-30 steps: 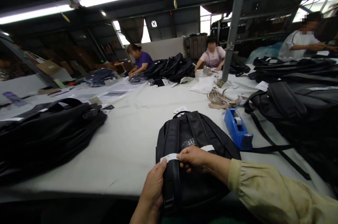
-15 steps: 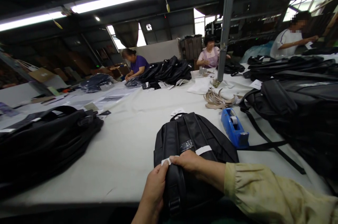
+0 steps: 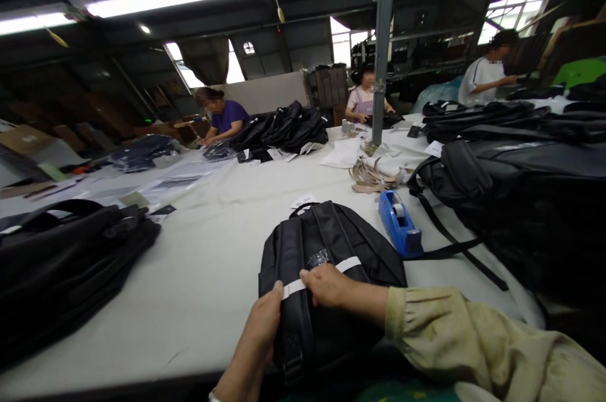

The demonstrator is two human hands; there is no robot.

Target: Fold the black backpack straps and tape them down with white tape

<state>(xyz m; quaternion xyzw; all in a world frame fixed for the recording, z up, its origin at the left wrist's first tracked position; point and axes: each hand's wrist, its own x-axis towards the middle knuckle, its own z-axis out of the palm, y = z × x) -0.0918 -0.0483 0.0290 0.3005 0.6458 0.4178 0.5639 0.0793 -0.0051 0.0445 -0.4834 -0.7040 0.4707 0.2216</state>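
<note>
Black backpack, one, lying on the white-covered table at its near edge, directly before the worker, shoulder straps uppermost.

White band, across the left strap. Second white band, across the right strap. Small shiny clear patch, between the straps. White tag, by the top handle.

Left hand: nearly closed, thumb and fingers pinching the first band's left end at the strap's outer edge; fingers partly hidden.

Right hand: nearly closed, fingers curled, pinching the same band's other end, over the bag.

Blue tape dispenser, just right of the backpack, a roll of tape in it. Beige strips, loosely heaped, beyond the dispenser. Black bags, piled at left; further black bags, piled at right.

Three co-workers across the table, one in a purple top.
</note>
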